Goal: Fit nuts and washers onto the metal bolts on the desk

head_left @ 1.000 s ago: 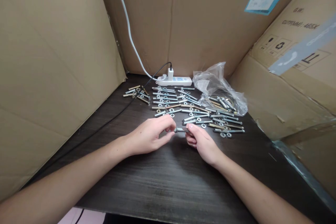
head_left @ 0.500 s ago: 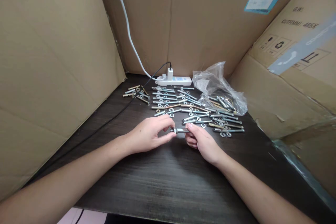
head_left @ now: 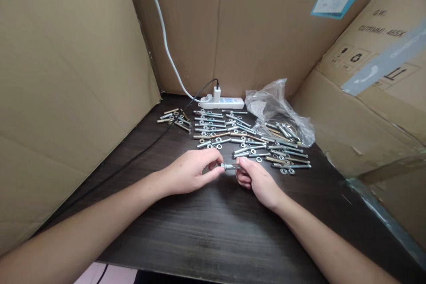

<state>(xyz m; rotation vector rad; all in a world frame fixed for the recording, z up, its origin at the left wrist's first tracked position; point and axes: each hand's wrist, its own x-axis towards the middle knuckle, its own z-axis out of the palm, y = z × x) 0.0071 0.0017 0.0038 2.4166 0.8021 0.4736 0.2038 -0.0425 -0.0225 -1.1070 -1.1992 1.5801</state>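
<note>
A silvery expansion bolt lies level between my two hands, just above the dark table. My left hand pinches the nut at the bolt's left end between thumb and fingertips, with a washer beside it. Closed round the bolt's right end is my right hand, which hides that tip. Just beyond my fingers, rows of metal bolts and sleeves lie on the table with loose washers among them.
A smaller pile of sleeves and washers lies far left. A clear plastic bag with parts sits far right. Behind stands a white power strip; a black cable crosses the left side. Cardboard walls enclose the table.
My left fingertips have closed further over the nut, covering the bolt's left end. The bolt stays in my right hand, and the view has shifted slightly.
</note>
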